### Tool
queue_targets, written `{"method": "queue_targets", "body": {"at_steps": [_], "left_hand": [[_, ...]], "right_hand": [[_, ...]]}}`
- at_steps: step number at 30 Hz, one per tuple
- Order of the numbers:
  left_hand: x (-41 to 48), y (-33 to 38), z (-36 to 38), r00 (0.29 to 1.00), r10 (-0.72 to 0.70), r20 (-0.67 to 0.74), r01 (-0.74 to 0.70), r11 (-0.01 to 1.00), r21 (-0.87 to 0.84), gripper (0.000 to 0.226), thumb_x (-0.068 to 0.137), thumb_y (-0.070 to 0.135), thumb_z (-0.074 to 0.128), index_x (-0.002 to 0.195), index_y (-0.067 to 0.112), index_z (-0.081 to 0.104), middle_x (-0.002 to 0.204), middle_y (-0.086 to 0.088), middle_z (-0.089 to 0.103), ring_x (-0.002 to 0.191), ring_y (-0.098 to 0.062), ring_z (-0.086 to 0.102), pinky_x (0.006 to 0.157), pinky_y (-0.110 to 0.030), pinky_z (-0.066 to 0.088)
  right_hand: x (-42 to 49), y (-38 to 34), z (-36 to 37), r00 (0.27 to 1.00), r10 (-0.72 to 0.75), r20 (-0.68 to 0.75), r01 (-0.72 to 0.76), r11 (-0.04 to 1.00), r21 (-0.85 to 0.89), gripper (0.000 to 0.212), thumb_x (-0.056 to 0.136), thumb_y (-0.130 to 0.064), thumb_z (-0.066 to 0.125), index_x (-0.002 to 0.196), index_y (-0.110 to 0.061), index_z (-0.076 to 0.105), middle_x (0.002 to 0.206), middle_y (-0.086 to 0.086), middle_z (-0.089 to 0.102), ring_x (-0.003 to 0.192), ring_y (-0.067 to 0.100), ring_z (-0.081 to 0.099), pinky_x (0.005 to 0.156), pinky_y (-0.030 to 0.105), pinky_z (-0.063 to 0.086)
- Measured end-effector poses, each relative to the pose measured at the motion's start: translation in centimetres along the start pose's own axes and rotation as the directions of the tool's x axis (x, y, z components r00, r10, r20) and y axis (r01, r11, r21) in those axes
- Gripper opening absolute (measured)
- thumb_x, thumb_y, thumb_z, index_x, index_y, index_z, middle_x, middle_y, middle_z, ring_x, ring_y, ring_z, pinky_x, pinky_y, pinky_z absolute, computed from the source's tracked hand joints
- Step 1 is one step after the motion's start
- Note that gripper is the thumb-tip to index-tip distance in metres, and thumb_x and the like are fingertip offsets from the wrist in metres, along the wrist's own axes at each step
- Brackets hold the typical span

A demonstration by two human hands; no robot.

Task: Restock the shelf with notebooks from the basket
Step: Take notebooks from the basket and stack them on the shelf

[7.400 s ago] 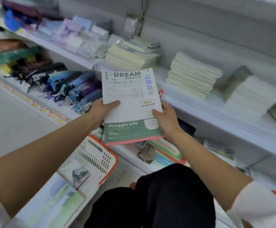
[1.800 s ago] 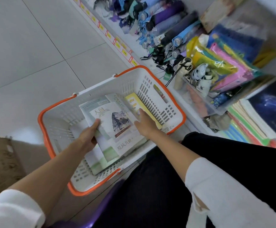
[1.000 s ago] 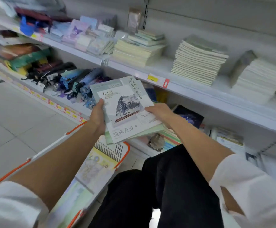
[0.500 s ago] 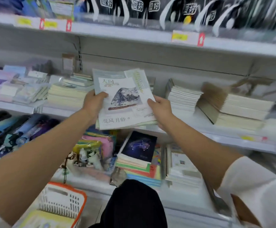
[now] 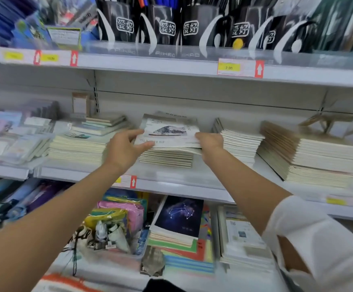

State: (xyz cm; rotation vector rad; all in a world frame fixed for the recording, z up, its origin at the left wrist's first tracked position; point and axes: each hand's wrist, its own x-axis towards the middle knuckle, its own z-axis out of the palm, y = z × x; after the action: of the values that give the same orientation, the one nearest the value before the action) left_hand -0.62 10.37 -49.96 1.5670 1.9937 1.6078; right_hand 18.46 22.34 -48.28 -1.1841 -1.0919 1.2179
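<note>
A few white notebooks with a mountain picture on the cover (image 5: 171, 131) lie on top of a stack of notebooks (image 5: 165, 159) in the middle of the white shelf (image 5: 171, 186). My left hand (image 5: 125, 148) grips their left edge, thumb on top. My right hand (image 5: 210, 144) holds their right edge. Only the orange rim of the basket (image 5: 66, 280) shows at the bottom left.
More notebook stacks sit to the left (image 5: 78, 144) and to the right (image 5: 241, 142), with a taller tan-edged stack (image 5: 310, 157) further right. Black pen holders (image 5: 167, 24) fill the shelf above. The lower shelf holds a dark star-patterned notebook (image 5: 179, 216) and pink pouches (image 5: 121, 213).
Both hands carried the notebooks from the basket up to the shelf and have lowered them flat onto the middle stack. The view has tilted up towards the shelf.
</note>
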Motion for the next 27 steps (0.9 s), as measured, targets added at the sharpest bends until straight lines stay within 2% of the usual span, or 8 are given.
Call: {"method": "queue_targets", "body": {"at_steps": [3, 7, 11, 18, 22, 23, 25, 27], "left_hand": [[-0.4, -0.4, 0.5, 0.995, 0.068, -0.078, -0.067, 0.998, 0.009, 0.061, 0.075, 0.038, 0.079, 0.127, 0.011, 0.063, 0.128, -0.006, 0.063, 0.117, -0.014, 0.059, 0.098, -0.020, 0.042], [0.3, -0.6, 1.6, 0.989, 0.051, -0.138, -0.057, 0.998, -0.038, 0.055, 0.079, 0.035, 0.075, 0.125, 0.007, 0.063, 0.125, -0.007, 0.065, 0.115, -0.015, 0.058, 0.094, -0.019, 0.041], [2.1, -1.3, 2.4, 0.988, -0.004, -0.154, -0.005, 0.998, -0.059, 0.049, 0.082, 0.037, 0.071, 0.123, 0.010, 0.065, 0.124, -0.007, 0.065, 0.114, -0.014, 0.057, 0.090, -0.019, 0.039], [6.3, -3.1, 3.3, 0.990, -0.064, -0.124, 0.060, 0.998, -0.034, 0.054, 0.079, 0.050, 0.071, 0.126, 0.026, 0.064, 0.123, 0.003, 0.063, 0.101, -0.007, 0.052, 0.084, -0.023, 0.038], [8.4, -4.6, 3.6, 0.993, -0.085, -0.083, 0.082, 0.996, -0.042, 0.057, 0.075, 0.050, 0.073, 0.127, 0.031, 0.063, 0.094, 0.005, 0.071, 0.094, -0.020, 0.064, 0.094, -0.037, 0.048], [9.0, -4.9, 3.8, 0.993, -0.090, -0.079, 0.085, 0.995, -0.059, 0.056, 0.074, 0.049, 0.074, 0.126, 0.030, 0.063, 0.097, 0.004, 0.071, 0.091, -0.017, 0.064, 0.096, -0.038, 0.048], [10.1, -5.3, 4.4, 0.993, -0.089, -0.081, 0.078, 0.989, -0.128, 0.054, 0.074, 0.043, 0.077, 0.124, 0.027, 0.065, 0.132, -0.003, 0.061, 0.113, -0.018, 0.060, 0.105, -0.038, 0.044], [10.8, -5.6, 5.3, 0.990, -0.078, -0.117, 0.054, 0.979, -0.194, 0.052, 0.074, 0.038, 0.079, 0.122, 0.021, 0.067, 0.138, -0.011, 0.055, 0.122, -0.026, 0.056, 0.105, -0.036, 0.045]], "right_hand": [[-0.6, 0.9, -1.1, 0.988, -0.153, 0.030, 0.152, 0.988, 0.014, 0.033, 0.082, -0.024, 0.073, 0.107, -0.010, 0.059, 0.105, 0.006, 0.063, 0.098, 0.023, 0.061, 0.084, 0.034, 0.050], [-2.2, 2.9, -2.4, 0.881, -0.387, 0.273, 0.430, 0.895, -0.117, 0.070, 0.079, -0.040, 0.077, 0.137, -0.020, 0.043, 0.121, -0.021, 0.048, 0.108, -0.010, 0.048, 0.088, 0.006, 0.035], [-0.8, 3.9, -1.4, 0.816, -0.441, 0.373, 0.568, 0.729, -0.381, 0.077, 0.083, -0.050, 0.067, 0.145, -0.019, 0.034, 0.147, -0.006, 0.035, 0.134, 0.010, 0.034, 0.102, 0.019, 0.027], [3.5, 3.5, 1.1, 0.832, -0.448, 0.326, 0.550, 0.593, -0.589, 0.073, 0.081, -0.066, 0.058, 0.137, -0.021, 0.044, 0.144, 0.000, 0.042, 0.133, 0.026, 0.038, 0.111, 0.042, 0.033], [5.4, 3.6, 1.4, 0.820, -0.435, 0.373, 0.566, 0.518, -0.641, 0.076, 0.082, -0.072, 0.049, 0.141, -0.023, 0.040, 0.147, 0.000, 0.040, 0.134, 0.029, 0.039, 0.110, 0.045, 0.035], [5.9, 3.6, 1.3, 0.808, -0.440, 0.392, 0.583, 0.497, -0.643, 0.076, 0.083, -0.071, 0.048, 0.142, -0.023, 0.040, 0.147, 0.000, 0.041, 0.134, 0.028, 0.040, 0.111, 0.047, 0.035], [6.7, 3.4, 1.2, 0.795, -0.445, 0.412, 0.602, 0.498, -0.624, 0.076, 0.083, -0.070, 0.049, 0.142, -0.023, 0.042, 0.146, 0.000, 0.045, 0.131, 0.024, 0.045, 0.110, 0.046, 0.036], [7.4, 3.1, 1.3, 0.815, -0.429, 0.390, 0.578, 0.553, -0.600, 0.077, 0.080, -0.071, 0.053, 0.141, -0.025, 0.045, 0.133, -0.001, 0.056, 0.123, 0.021, 0.052, 0.106, 0.042, 0.041]]}}
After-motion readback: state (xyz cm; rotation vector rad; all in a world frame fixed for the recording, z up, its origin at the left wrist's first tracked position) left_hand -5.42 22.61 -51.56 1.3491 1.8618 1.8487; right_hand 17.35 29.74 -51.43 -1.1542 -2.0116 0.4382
